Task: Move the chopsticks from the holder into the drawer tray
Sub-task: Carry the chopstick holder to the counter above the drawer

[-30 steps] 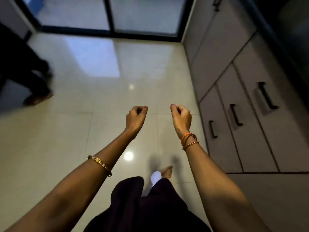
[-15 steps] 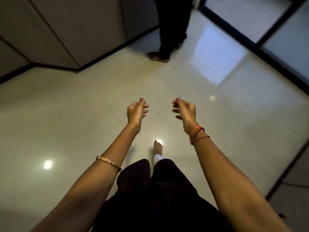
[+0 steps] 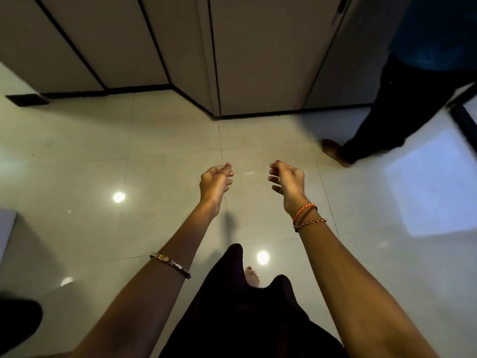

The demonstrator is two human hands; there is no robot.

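So right now it's mostly floor in front of me, pale glossy tiles with ceiling lights bouncing off them. Across the far side runs a bank of tall cabinet doors with dark gaps between the panels and a dark kickboard at the bottom. Far right there's another person's leg in dark trousers, foot planted on the tile, well apart from me. My own dark clothes fill the near middle, with one bare foot poking out.

Both my arms are stretched out ahead at about the same height, hands side by side with a gap between them. My guess is I'm just carrying them ready while I get myself to the right spot, since there's nothing here to reach for. My left hand is loosely curled, holding nothing. Same with my right hand, fingers hanging half bent and relaxed, nothing in them.

As for the chopsticks, the holder and the drawer tray: none of them are in view, so I can't say how they look or where they sit. Nothing's been moved yet as far as I can judge.
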